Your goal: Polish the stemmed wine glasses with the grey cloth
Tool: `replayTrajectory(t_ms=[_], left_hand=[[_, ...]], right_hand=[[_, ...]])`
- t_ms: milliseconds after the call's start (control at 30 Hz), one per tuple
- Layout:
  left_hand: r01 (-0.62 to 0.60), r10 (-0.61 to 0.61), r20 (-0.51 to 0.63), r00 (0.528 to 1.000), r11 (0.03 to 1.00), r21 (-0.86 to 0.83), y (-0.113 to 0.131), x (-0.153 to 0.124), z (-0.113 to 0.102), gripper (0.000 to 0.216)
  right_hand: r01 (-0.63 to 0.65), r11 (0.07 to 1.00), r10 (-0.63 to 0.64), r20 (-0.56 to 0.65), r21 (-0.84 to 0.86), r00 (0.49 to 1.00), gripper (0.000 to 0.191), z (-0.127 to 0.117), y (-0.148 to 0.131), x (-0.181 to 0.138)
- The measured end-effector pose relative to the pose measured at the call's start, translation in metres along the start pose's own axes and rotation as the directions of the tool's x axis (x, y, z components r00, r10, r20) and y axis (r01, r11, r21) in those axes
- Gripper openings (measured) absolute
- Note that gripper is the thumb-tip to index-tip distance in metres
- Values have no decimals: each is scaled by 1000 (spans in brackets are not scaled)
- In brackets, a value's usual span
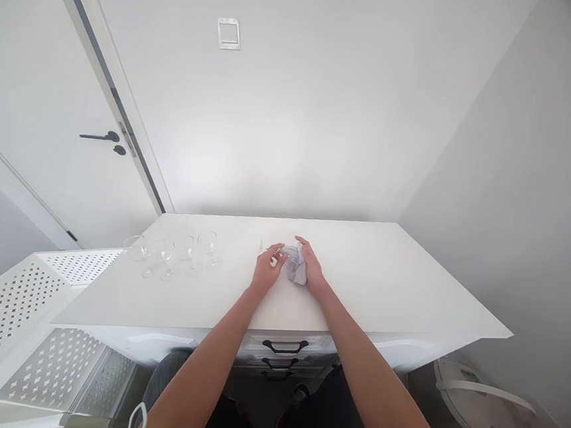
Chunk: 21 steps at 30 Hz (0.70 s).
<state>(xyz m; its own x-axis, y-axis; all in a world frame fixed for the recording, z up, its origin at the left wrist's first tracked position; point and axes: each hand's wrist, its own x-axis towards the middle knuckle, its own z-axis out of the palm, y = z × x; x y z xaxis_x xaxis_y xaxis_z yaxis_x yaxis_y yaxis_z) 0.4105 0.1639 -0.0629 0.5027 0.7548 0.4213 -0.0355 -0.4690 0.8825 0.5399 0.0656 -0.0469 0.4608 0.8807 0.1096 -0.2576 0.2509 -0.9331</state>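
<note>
Above the middle of the white cabinet top, my left hand point(267, 267) is closed around a clear stemmed glass point(287, 250). The glass lies on its side in the air, its foot pointing left and its bowl turned toward my other hand. My right hand point(313, 267) grips a crumpled pale grey cloth point(297, 270) against the bowl end. Fingers and cloth hide much of the glass. Off to the left, several clear stemmed glasses point(183, 248) stand upright close together.
The white cabinet point(389, 283) has drawers with black handles point(284, 346) facing me. White perforated baskets point(2, 309) sit at the left. A door with a dark handle point(100, 136) is beyond. A round-lidded white container point(483, 404) stands low at the right.
</note>
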Motion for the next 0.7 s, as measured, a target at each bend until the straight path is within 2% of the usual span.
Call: replayTrajectory(t_ms=[100,167,267,333,433,500,600,700], left_hand=[[16,-15,-76,997,1000,12,1,-1,-1,30],[67,-67,-132,989,998,-7,1,-2,-2,28],[77,-80,-83,993,996,-40,1,-2,-2,27],[55,-57,-51,997,998,-42,0,-2,-2,28],[89,-91,-113,989,996,-23,-1,-1,-1,28],[128,-130,-142,981,992,-24,-2,0,-1,28],[87,-91,-82,992,995,-48,-2,1,0,29],[66,-70,-93,993,997,-51,-2,1,0,30]], right_hand=[[-15,1000,15,58,5,998,54,0,0,-1],[6,999,-8,43,46,999,50,0,-1,-1],[45,997,-44,-23,55,999,47,-2,-1,-2],[38,999,-38,-8,-3,999,49,-1,0,-3],[18,999,-15,56,-50,998,49,-1,0,-2],[32,999,-33,35,11,999,46,0,0,-1],[68,996,-65,-48,55,997,46,0,0,1],[33,999,-33,-1,-27,999,48,-1,2,3]])
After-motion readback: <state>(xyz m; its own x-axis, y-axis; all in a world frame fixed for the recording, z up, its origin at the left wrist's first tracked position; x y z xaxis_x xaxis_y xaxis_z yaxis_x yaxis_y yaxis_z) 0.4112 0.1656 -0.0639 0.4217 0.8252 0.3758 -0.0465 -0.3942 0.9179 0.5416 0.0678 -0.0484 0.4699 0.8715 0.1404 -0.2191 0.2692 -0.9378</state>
